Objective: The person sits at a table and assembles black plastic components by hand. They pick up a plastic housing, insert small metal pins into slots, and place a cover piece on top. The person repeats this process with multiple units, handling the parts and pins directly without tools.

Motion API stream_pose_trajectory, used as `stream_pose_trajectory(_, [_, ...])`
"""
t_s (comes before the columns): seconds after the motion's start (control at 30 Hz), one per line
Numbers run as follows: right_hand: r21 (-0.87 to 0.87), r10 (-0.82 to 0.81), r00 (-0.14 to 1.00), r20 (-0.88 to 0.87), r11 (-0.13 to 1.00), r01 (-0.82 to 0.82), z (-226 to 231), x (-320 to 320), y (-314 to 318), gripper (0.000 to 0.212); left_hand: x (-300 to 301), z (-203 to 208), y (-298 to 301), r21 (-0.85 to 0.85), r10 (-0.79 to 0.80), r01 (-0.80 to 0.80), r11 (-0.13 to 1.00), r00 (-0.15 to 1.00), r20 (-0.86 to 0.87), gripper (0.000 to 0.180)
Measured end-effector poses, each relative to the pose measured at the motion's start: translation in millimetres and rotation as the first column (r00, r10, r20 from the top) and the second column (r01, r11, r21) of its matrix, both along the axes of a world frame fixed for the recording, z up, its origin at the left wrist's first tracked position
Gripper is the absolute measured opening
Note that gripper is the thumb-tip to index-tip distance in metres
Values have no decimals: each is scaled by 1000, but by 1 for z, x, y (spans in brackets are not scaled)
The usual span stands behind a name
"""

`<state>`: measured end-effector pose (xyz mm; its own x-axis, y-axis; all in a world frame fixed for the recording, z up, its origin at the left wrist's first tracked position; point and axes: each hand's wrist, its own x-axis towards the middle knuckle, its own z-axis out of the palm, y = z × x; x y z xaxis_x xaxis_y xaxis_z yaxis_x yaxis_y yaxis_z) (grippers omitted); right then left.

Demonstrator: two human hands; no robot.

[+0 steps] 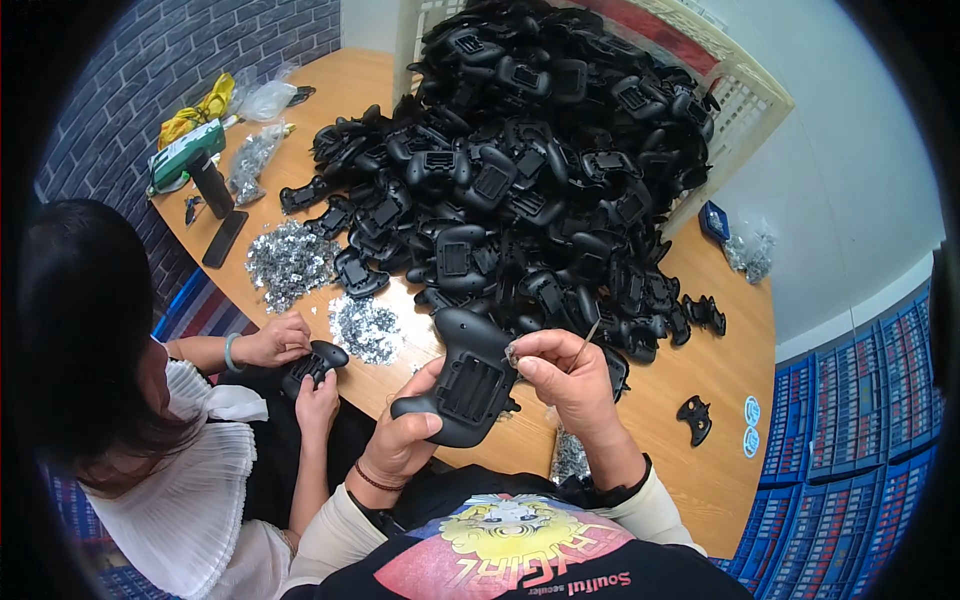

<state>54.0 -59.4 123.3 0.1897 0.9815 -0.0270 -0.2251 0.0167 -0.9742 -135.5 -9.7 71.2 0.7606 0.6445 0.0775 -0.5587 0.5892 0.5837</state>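
Observation:
My left hand is wrapped round a black game controller shell, its open battery compartment turned up toward me. Close to the shell's right side, my right hand is closed in a pinch, with a small metal piece at the fingertips. A thin pointed rod sticks up from behind the same hand; what it belongs to is hidden. Small shiny metal pieces lie in a heap on the table beyond my left hand.
A large pile of black controller shells spills from a cream plastic crate onto the wooden table. At left, a co-worker's hands hold another controller shell. Another metal heap, a phone stand and blue crates surround the work area.

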Motion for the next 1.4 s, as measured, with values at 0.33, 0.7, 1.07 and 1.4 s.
stream_pose_trajectory(0.33, [38,4,1000,-9,999,-4,3,2,-1,17,-1,-5,2,-5,5,-5,1000,999,-37,67])
stream_pose_trajectory(0.7, [56,-17,999,-39,998,19,-2,8,-17,17,3,-11,0,-12,-52,51,999,997,-64,61])
stream_pose_trajectory(1.07, [123,-39,999,-14,992,40,10,49,-52,17,44,0,-25,-43,-106,104,994,993,-46,54])
stream_pose_trajectory(1.4, [171,-256,801,541,966,194,-14,59,-60,15,63,-11,-23,-20,-418,452,892,806,-419,30])
